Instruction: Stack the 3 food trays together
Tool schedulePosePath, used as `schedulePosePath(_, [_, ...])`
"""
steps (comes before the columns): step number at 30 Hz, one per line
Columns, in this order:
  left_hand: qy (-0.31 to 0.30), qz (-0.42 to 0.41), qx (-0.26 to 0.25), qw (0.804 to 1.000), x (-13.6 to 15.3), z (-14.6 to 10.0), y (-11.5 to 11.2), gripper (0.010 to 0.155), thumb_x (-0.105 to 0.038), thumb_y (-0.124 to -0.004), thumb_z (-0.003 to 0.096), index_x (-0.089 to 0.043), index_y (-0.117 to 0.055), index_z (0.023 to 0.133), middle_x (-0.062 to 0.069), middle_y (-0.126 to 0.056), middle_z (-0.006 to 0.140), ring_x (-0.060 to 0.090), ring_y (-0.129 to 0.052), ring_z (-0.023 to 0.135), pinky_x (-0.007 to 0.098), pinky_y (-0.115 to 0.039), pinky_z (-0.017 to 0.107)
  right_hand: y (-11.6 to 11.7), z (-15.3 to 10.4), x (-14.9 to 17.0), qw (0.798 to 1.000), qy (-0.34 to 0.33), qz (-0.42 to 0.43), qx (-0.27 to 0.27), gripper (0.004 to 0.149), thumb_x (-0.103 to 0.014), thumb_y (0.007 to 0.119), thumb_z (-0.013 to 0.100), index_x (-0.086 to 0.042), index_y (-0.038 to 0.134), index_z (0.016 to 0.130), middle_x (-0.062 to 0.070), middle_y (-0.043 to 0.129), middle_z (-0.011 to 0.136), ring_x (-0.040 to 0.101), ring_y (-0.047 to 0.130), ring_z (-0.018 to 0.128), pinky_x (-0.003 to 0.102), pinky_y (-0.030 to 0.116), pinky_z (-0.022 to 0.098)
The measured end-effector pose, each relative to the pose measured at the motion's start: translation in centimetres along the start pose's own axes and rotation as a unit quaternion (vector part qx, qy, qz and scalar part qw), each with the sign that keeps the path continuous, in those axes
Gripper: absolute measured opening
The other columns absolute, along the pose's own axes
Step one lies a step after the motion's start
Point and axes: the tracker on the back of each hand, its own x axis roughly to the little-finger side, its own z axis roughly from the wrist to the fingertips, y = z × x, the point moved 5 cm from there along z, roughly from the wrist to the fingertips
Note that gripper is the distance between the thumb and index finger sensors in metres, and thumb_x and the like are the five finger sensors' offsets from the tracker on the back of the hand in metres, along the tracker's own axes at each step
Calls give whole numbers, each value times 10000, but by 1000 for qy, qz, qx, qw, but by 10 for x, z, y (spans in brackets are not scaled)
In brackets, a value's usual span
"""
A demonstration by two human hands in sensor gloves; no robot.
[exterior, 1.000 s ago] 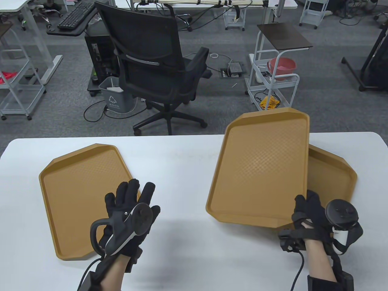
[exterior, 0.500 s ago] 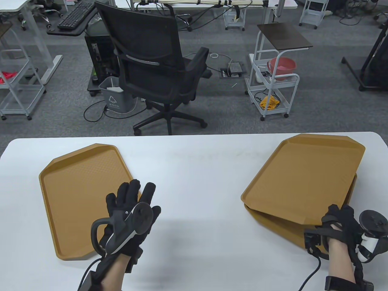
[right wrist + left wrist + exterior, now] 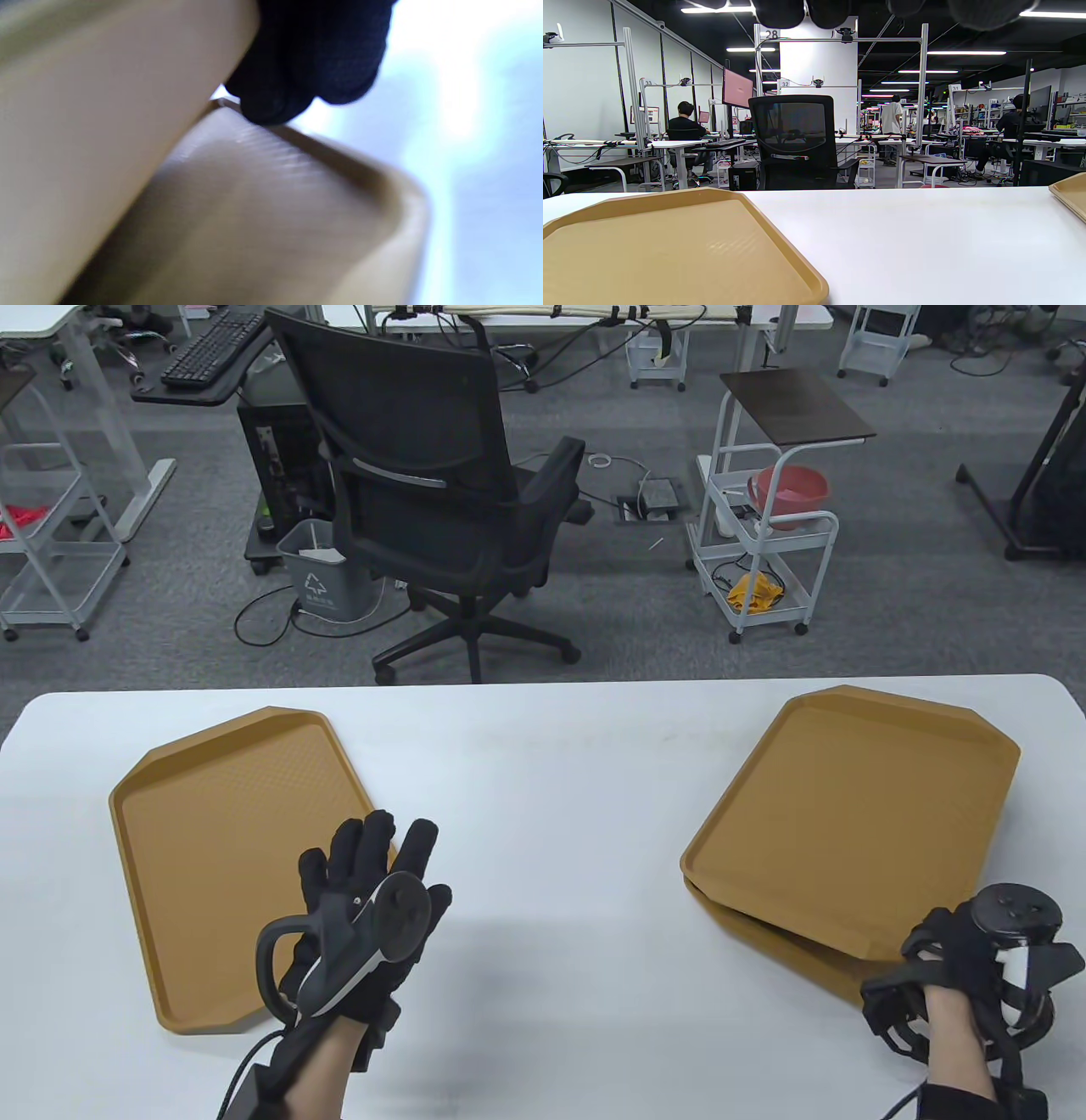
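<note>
Three tan food trays lie on the white table (image 3: pixel 543 746). One tray (image 3: pixel 229 857) lies alone at the left; it also shows in the left wrist view (image 3: pixel 670 245). My left hand (image 3: pixel 386 853) lies flat with its fingers spread over that tray's right rim and grips nothing. At the right, the top tray (image 3: pixel 848 814) lies on the bottom tray (image 3: pixel 789 954), its near end slightly raised. My right hand (image 3: pixel 929 942) holds the top tray's near right corner. In the right wrist view the fingertips (image 3: pixel 305 63) sit between the top tray's underside (image 3: pixel 106 127) and the bottom tray (image 3: pixel 275 212).
A black office chair (image 3: pixel 433 492) stands behind the table's far edge. A white cart (image 3: pixel 764 543) with a red bowl stands further right on the floor. Bare table lies between the two tray groups.
My right hand swung the raised top tray to the right and lowered it onto the bottom tray, then drew back toward the near edge. My left hand and the left tray stayed put.
</note>
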Motion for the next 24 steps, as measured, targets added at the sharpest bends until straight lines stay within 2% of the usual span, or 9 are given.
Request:
schedulePosePath(2, [0,1,1,1000,0,0,0,710,-683,-596,478,-531,-319,1113,-47,-326,1268,311,-427,1211,641,-390,842,6,5,6,999,1,-54,3,586,-306,658,586,-152,414,1096,138,739,926,217,915,632,323,807,504])
schedulePosePath(6, [0,4,5,1000,-1,1,-2,709,-681,-596,479,-532,-317,1113,-47,-325,1269,313,-428,1210,642,-390,841,23,11,15,994,28,-110,-1,583,-317,674,587,-205,435,1108,119,710,958,228,870,682,344,767,558])
schedulePosePath(7, [0,5,7,1000,-1,1,-3,709,-681,-597,478,-529,-320,1114,-46,-328,1268,312,-429,1211,643,-391,840,31,13,17,990,34,-135,-15,587,-326,676,587,-218,435,1111,119,697,969,231,859,696,350,757,571])
schedulePosePath(9, [1,6,8,1000,-1,1,-3,712,-682,-597,478,-528,-317,1115,-45,-326,1269,312,-429,1211,642,-391,841,39,14,21,981,48,-188,-23,575,-336,678,583,-285,454,1111,114,583,1029,251,779,788,376,696,645])
schedulePosePath(13, [5,4,12,1000,2,2,-4,714,-682,-596,478,-526,-315,1115,-46,-326,1268,313,-429,1211,641,-389,842,42,10,10,983,19,-179,-20,638,-400,673,576,-284,374,1129,118,398,1139,355,587,996,491,540,784])
schedulePosePath(16, [8,4,15,1000,3,3,-5,731,-683,-596,478,-501,-305,1123,-46,-328,1267,311,-430,1210,641,-390,841,41,-4,-17,982,-47,-180,-13,642,-420,670,570,-272,385,1126,146,374,1167,415,508,1049,546,477,798])
schedulePosePath(19, [8,4,14,1000,3,3,-5,743,-684,-596,476,-484,-300,1128,-57,-331,1267,306,-430,1212,639,-393,842,44,-28,-57,972,-149,-178,-25,665,-450,662,560,-240,380,1124,183,378,1160,467,453,1058,582,449,782])
schedulePosePath(22, [9,7,13,1000,3,3,-5,747,-684,-597,475,-476,-300,1129,-67,-336,1267,298,-434,1215,637,-396,843,44,-64,-100,955,-247,-163,-30,684,-461,656,558,-212,366,1125,211,369,1158,507,400,1058,609,421,768])
schedulePosePath(24, [9,7,12,1000,3,3,-5,749,-684,-597,476,-473,-299,1130,-72,-338,1266,292,-434,1217,636,-396,843,46,-99,-133,931,-330,-150,-50,698,-467,649,560,-204,338,1128,217,337,1163,526,329,1061,624,377,763])
